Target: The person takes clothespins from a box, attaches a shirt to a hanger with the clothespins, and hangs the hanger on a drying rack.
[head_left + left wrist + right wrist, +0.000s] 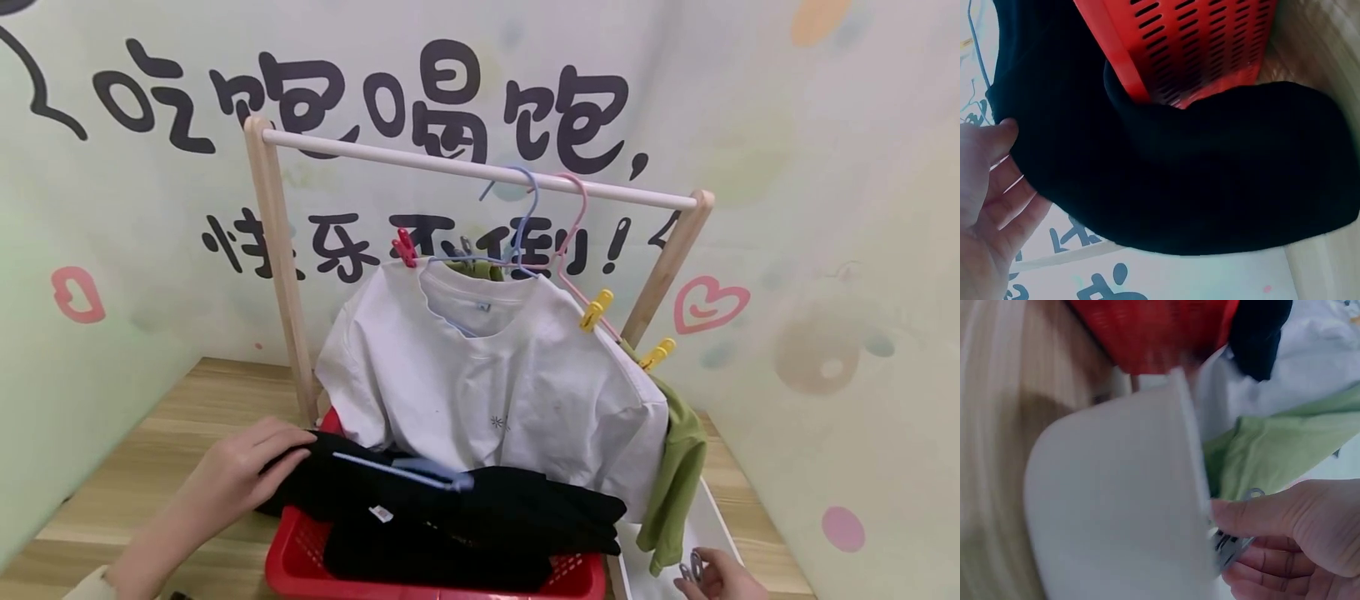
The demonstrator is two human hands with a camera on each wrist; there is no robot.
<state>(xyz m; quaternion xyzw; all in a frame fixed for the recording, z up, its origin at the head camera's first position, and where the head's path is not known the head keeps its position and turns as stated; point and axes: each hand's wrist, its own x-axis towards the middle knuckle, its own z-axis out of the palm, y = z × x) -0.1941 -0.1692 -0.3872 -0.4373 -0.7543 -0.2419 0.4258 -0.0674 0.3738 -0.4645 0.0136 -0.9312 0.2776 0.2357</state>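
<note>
My left hand (240,467) pinches the edge of a black shirt (517,508) between thumb and fingers. A blue hanger (390,468) lies across the shirt's upper part, and a white label (381,513) shows below it. In the left wrist view the black cloth (1197,181) drapes past the red basket's side. At the lower right, my right hand (723,577) pinches a grey clothespin (1227,550) between thumb and fingers. That hand is right at the rim of a white bin (1116,500), beside the hanging green sleeve.
A wooden rack with a white rail (450,165) stands behind. From it hang a white shirt (465,383) and a green garment (678,467), with red and yellow clothespins (596,310) at the shoulders. The red basket (300,558) holds more black cloth beneath the shirt.
</note>
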